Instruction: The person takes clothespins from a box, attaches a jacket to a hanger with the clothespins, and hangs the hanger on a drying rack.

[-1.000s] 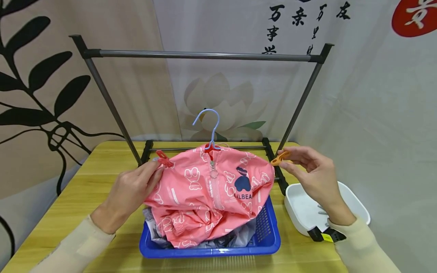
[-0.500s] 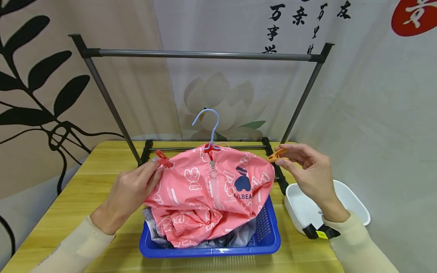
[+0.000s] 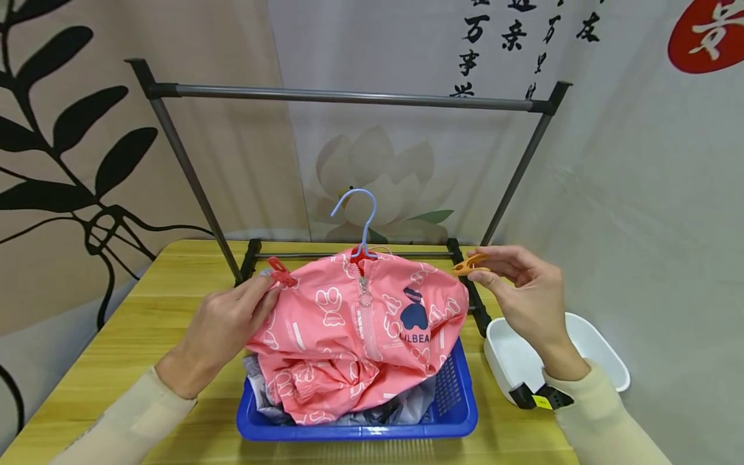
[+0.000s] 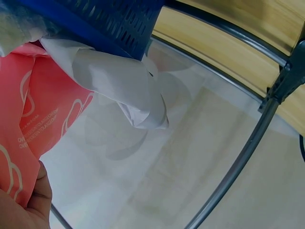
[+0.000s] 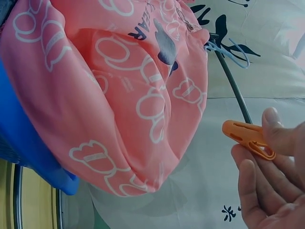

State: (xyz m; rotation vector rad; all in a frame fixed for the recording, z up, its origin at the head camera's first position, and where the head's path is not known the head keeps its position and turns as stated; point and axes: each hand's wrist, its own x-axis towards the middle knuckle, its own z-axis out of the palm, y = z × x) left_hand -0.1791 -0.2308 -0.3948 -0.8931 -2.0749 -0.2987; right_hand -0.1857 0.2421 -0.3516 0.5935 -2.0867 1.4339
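Head view: your right hand [image 3: 526, 303] pinches an orange clip [image 3: 469, 263], your left hand [image 3: 223, 323] grips the pink jacket [image 3: 343, 332]. Likely light, soft and slippery: hold it by either shoulder.

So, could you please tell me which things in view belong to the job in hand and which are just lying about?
Seemingly in the job: pink jacket, blue hanger, red clip, orange clip; probably metal rack.

Seemingly just lying about: blue basket, grey clothes in it, white tub.
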